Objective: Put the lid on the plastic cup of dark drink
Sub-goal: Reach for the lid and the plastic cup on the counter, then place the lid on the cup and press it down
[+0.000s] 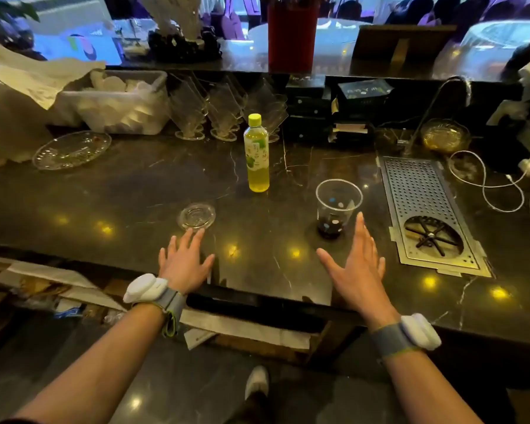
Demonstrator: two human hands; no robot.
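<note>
Now your left hand [185, 260] flat above counter [135, 194], fingers spread wide, holding nothing; clear lid [196, 216] lies just beyond fingertips. Your right hand [357, 264] also wide open, empty, palm turned inward; cup [337, 208], dark drink at bottom, stands uncovered just beyond it, slightly left of fingertips.

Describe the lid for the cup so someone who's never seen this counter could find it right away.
On the dark marble counter, find the yellow-green bottle in the middle. Nearer the person and left of it, just beyond the left hand, lies the lid. It is a small, flat, clear disc, unlike the tall cup on the right.
</note>
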